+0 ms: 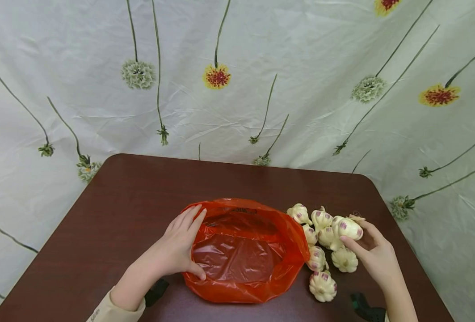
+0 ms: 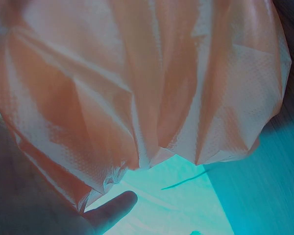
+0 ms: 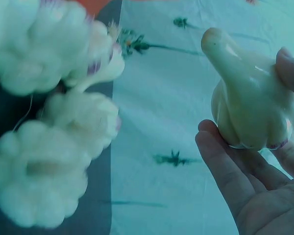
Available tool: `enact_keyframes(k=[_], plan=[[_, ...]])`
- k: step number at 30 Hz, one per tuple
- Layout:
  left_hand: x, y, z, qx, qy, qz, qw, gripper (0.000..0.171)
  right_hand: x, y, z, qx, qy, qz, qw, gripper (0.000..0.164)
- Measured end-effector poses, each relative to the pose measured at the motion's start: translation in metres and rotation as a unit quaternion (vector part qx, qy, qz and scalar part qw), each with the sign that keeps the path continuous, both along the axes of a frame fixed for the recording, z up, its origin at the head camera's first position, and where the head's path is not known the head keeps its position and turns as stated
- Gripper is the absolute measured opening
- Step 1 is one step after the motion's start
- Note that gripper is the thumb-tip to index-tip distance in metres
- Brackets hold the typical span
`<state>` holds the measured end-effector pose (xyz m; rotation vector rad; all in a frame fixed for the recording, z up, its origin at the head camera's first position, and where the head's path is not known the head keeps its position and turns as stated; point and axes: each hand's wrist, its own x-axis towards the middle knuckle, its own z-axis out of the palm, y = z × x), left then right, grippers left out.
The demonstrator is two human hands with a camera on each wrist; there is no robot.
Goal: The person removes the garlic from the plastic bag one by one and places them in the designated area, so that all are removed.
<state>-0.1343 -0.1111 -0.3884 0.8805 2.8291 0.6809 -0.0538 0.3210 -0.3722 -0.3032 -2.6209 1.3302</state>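
Note:
A red plastic bag (image 1: pixel 245 293) stands on the table with its mouth spread wide, and folds of its outside fill the left wrist view. My left hand (image 1: pixel 178 246) rests on the bag's left rim, its fingers fairly straight and the thumb (image 2: pixel 115 208) set apart from them. Between thumb and fingers, my right hand (image 1: pixel 378 259) holds a glossy white garlic bulb (image 3: pixel 252 98) with purple marks. The held bulb is above a cluster of several more garlic bulbs (image 1: pixel 323 286), beside the bag's right side.
The dark brown table (image 1: pixel 132 201) has rounded far corners. Behind it hangs a pale cloth (image 1: pixel 100 89) printed with flowers. Dark wrist straps (image 1: pixel 367 308) show near both forearms.

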Motion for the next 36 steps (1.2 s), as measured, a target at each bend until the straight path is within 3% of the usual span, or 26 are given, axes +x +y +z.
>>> enact_keyframes(k=[5,13,22,26,31,36], plan=[[0.000,0.000,0.000,0.001,-0.006,0.001,1.0000,0.133,0.004,0.018,-0.010,0.006,-0.018,-0.058,0.998,0.061],[0.000,-0.001,0.000,-0.001,-0.001,0.000,1.0000,0.133,-0.001,0.038,-0.026,0.016,-0.117,-0.111,0.987,0.071],[0.001,-0.001,0.000,0.001,0.005,0.002,1.0000,0.133,-0.010,0.054,-0.043,0.026,-0.119,-0.168,0.978,0.074],[0.002,-0.002,0.001,0.002,0.002,0.002,1.0000,0.133,-0.015,0.055,-0.053,0.035,-0.142,-0.164,0.976,0.080],[0.002,-0.002,0.002,0.001,-0.005,0.003,1.0000,0.132,-0.019,0.056,-0.062,0.046,-0.208,-0.125,0.969,0.089],[0.002,-0.002,0.003,0.003,-0.005,0.004,1.0000,0.132,-0.021,0.053,-0.064,0.080,-0.230,-0.093,0.966,0.087]])
